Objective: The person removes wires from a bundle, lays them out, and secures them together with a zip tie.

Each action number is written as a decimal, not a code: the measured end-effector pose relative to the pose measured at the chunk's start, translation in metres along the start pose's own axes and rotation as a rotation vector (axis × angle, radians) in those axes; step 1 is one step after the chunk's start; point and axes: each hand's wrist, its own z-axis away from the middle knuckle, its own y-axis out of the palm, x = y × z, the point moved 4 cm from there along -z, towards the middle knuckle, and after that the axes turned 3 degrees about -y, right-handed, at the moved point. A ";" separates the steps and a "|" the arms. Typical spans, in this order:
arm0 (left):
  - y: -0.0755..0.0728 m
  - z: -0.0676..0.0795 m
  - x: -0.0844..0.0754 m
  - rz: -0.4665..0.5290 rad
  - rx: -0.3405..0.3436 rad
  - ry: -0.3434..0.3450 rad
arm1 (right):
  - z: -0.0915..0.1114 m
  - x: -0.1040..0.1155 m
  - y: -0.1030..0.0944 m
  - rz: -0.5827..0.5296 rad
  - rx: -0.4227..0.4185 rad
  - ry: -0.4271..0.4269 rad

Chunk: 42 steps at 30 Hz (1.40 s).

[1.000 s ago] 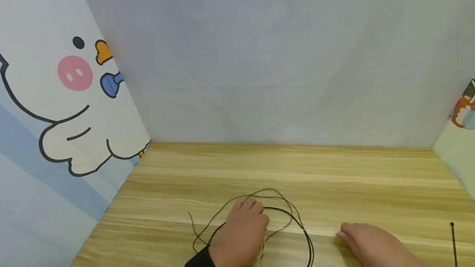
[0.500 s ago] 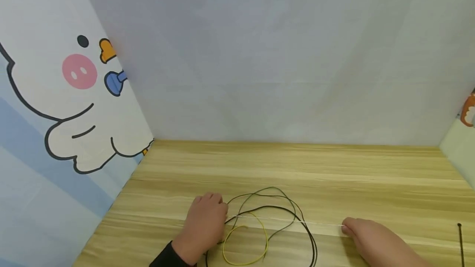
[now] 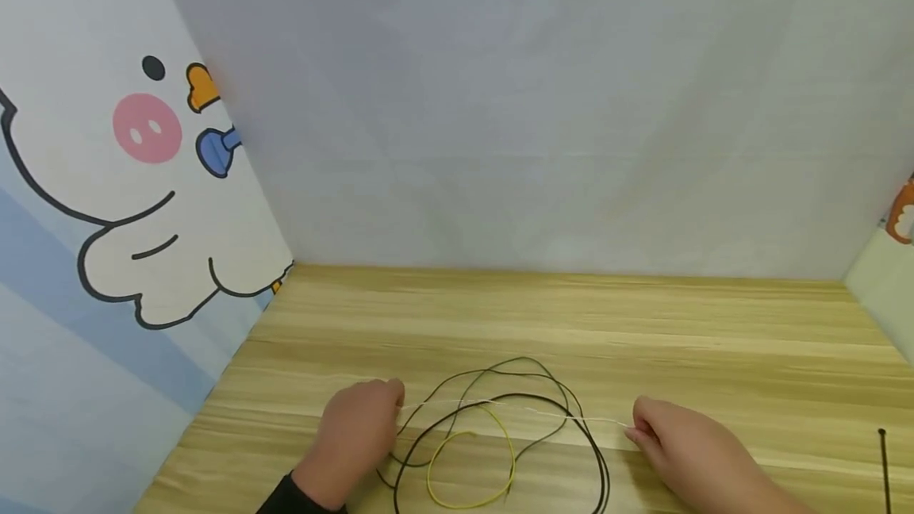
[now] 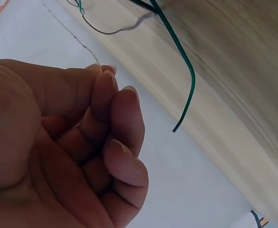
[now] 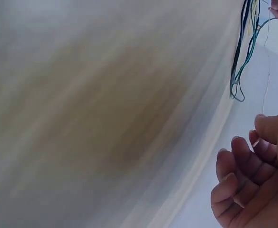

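Note:
A thin pale thread [image 3: 528, 409] spans between my two hands above the tabletop, sagging slightly and a little kinked. My left hand [image 3: 360, 431] pinches one end between thumb and forefinger; its other fingers curl loosely in the left wrist view, where the thread [image 4: 77, 39] runs up from the fingertips. The far end is pinched by the thumb and forefinger of my right hand [image 3: 696, 446]. Under the thread lie a looped black cord [image 3: 601, 466], thinner dark green cords [image 3: 566, 399] and a yellow cord [image 3: 513, 458]. The left hand covers part of the green loops.
The wood-grain table [image 3: 643, 324] meets a pale grey backdrop [image 3: 535, 101] at the back. A cartoon-printed panel [image 3: 107, 181] rises on the left. Near the right edge lies a thin dark stick-like piece [image 3: 885, 466] with a small knob at its end.
My left hand has moved left off the cords, drawing the thread out and uncovering the yellow loop. The right hand has shifted slightly left and up; the thread now hangs slacker than half a second ago.

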 end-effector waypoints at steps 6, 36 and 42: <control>-0.009 0.004 0.010 0.034 -0.009 0.004 | -0.012 0.018 0.003 0.028 0.032 -0.010; 0.015 0.002 0.009 0.190 0.154 0.208 | -0.021 0.036 0.019 0.062 0.156 -0.014; 0.007 0.004 -0.007 0.064 0.033 0.222 | -0.018 0.075 0.019 0.103 0.061 -0.382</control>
